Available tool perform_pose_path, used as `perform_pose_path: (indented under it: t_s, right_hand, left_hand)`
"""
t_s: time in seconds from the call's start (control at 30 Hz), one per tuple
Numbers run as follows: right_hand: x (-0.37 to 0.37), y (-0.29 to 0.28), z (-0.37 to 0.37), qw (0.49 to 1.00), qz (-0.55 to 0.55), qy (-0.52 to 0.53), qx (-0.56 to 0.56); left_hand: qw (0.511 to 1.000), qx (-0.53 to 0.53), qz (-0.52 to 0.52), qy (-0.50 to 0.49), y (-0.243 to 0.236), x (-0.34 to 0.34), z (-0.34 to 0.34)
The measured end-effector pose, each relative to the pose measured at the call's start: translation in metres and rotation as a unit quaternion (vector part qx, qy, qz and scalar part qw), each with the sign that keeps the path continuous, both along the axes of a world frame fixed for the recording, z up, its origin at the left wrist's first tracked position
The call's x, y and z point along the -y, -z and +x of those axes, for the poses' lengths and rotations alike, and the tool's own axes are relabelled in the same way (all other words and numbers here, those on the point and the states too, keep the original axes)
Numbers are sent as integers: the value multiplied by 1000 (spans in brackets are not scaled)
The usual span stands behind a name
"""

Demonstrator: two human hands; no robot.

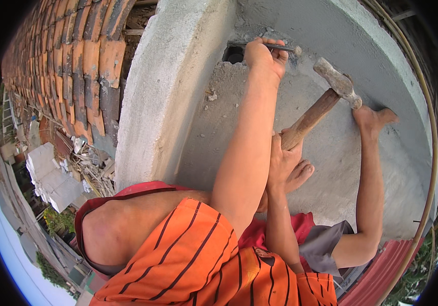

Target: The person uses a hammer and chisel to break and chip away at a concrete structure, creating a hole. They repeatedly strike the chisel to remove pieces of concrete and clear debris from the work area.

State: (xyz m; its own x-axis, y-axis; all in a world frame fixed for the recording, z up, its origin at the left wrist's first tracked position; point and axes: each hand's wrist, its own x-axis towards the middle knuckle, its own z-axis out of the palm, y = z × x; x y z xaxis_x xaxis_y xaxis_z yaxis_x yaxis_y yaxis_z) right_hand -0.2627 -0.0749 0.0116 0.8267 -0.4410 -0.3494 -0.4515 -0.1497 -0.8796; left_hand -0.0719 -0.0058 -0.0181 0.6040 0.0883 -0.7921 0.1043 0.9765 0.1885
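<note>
My left hand (266, 55) is closed round a dark metal chisel (290, 49), its worn, flattened end pointing right. Toward the left the chisel reaches over a rough square hole (234, 53) in the concrete, where a dark round opening shows; its exact tip is hard to make out. Lower down, my right hand (283, 158) grips the wooden handle of a hammer (313, 116). The steel hammer head is raised to the right of the chisel, apart from it. Chipped concrete and dust (211, 96) lie below the hole.
My bare feet rest on the grey concrete surface (219, 137), one near the hammer handle. A raised concrete ledge (152, 102) runs along the left, with a clay tile roof (76, 61) and rubble (96, 168) beyond it. A long pole or hose (430, 112) curves along the right.
</note>
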Motion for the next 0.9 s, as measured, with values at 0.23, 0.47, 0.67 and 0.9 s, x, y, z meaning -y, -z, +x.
perform_pose_path:
  t_s: [0.23, 0.47, 0.67, 0.9]
  right_hand:
    - [5, 2, -10, 992, -81, 15, 94]
    - [19, 39, -24, 988, 70, 74, 116]
    - [9, 12, -22, 992, -100, 25, 69]
    - [3, -10, -16, 987, -156, 23, 14]
  left_hand:
    - [999, -4, 34, -21, -1, 18, -6]
    - [998, -30, 52, 3, 1, 31, -10]
    - [999, -28, 37, -6, 3, 20, -9]
    - [999, -16, 31, -18, 11, 22, -11]
